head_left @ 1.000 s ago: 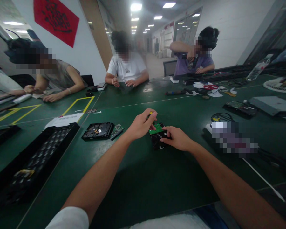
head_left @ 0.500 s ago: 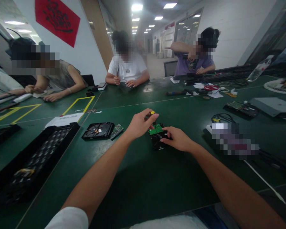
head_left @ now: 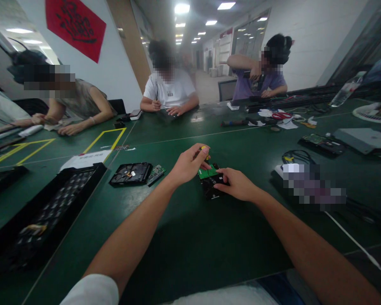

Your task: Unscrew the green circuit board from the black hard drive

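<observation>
Table (head_left: pixel 190 237), big and green, lies under all the work I watch from far away. Off to the left is a long black tray (head_left: pixel 88 190). My left hand (head_left: pixel 188 164) and my right hand (head_left: pixel 236 183) are close together near the middle, at one black hard drive (head_left: pixel 209 191). That hard drive lies on the table with its board side up, and it has stayed in the same spot. My right hand has hardly moved: it holds the hard drive by the right side, thumb on the black part, first finger on the edge of the board. I cannot tell what its other fingers do.

A second hard drive (head_left: pixel 130 174) lies to the left, well apart, with a loose circuit board (head_left: pixel 157 172) just beside it.

The green circuit board (head_left: pixel 205 174) is at the far end of the drive in my hands. Over it, my left thumb and fingers pinch a screwdriver (head_left: pixel 203 148) with a yellow end. Half a second ago that yellow end showed plainly; now the thumb has slid over part of it. I think the screwdriver is being twisted bit by bit, so work on the board is not done. Its tip is hidden.
</observation>
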The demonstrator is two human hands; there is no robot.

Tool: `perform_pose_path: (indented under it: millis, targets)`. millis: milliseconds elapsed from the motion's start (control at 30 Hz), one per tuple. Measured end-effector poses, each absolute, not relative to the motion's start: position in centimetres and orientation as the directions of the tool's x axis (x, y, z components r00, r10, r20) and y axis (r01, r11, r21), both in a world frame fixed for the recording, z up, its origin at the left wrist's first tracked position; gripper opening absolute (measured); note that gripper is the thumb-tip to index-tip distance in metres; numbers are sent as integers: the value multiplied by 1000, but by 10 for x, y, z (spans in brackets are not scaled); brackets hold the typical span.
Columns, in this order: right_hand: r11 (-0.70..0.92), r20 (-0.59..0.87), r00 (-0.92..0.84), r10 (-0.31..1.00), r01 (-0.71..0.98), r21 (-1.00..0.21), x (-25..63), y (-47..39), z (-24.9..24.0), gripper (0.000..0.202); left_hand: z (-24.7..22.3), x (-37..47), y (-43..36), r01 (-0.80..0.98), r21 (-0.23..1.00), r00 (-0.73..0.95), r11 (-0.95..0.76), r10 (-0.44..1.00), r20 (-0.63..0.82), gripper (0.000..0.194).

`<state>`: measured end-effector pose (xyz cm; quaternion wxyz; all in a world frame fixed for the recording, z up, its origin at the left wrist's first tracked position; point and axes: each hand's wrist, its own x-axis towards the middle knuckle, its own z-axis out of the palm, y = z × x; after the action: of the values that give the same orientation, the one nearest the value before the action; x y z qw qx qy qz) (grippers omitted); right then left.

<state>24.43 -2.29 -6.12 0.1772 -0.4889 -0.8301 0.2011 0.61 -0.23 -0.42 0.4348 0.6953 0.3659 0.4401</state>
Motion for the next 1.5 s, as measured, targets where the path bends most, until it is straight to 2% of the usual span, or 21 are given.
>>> perform_pose_path:
  millis: [133, 433, 700, 833, 1067, 1300, 1500]
  targets:
    - [442, 95, -461, 883, 744, -501, 245, -22, -63, 57, 0, 6, -4, 90, 954, 350, -286, 906, 238, 46]
    - [456, 104, -475, 874, 727, -513, 246, -22, -64, 57, 2, 4, -5, 180, 933, 331, -310, 913, 240, 45]
    - [449, 99, -468, 878, 735, -509, 246, -22, -64, 57, 3, 7, -8, 56, 956, 362, -286, 899, 248, 39]
    - [438, 89, -460, 883, 744, -505, 245, -22, -63, 57, 2, 7, -5, 84, 945, 374, -316, 889, 264, 40]
    - [449, 101, -467, 878, 734, -510, 245, -21, -66, 58, 3, 5, -6, 80, 961, 406, -265, 889, 211, 42]
    - [454, 100, -475, 874, 728, -514, 247, -21, -66, 57, 2, 4, -6, 163, 934, 349, -317, 904, 246, 44]
    - [467, 123, -476, 871, 723, -509, 246, -20, -67, 55, 7, 6, -11, 69, 965, 383, -252, 900, 208, 36]
